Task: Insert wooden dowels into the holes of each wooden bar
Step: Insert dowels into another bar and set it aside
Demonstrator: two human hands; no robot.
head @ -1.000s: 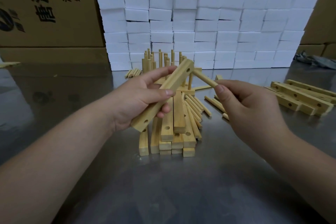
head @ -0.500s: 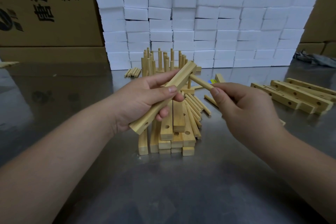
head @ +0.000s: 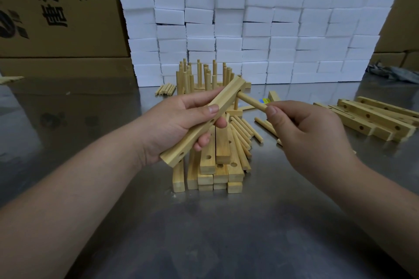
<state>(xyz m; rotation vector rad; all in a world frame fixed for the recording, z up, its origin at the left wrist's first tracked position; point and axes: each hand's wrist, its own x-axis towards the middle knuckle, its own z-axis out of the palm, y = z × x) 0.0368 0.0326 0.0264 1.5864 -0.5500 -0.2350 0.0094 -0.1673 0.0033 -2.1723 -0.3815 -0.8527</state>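
Above the stack of pale wooden bars [head: 217, 161], the left hand [head: 174, 127] grips a long drilled wooden bar [head: 204, 121]; the right hand [head: 303, 129] pinches a round wooden dowel [head: 250, 102] entering its top hole.

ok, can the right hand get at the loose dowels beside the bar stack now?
Likely yes on path: the loose dowels lie uncovered on the table close by the right hand. But it pinches a dowel at the end hole of the bar that the left hand holds, so not free yet.
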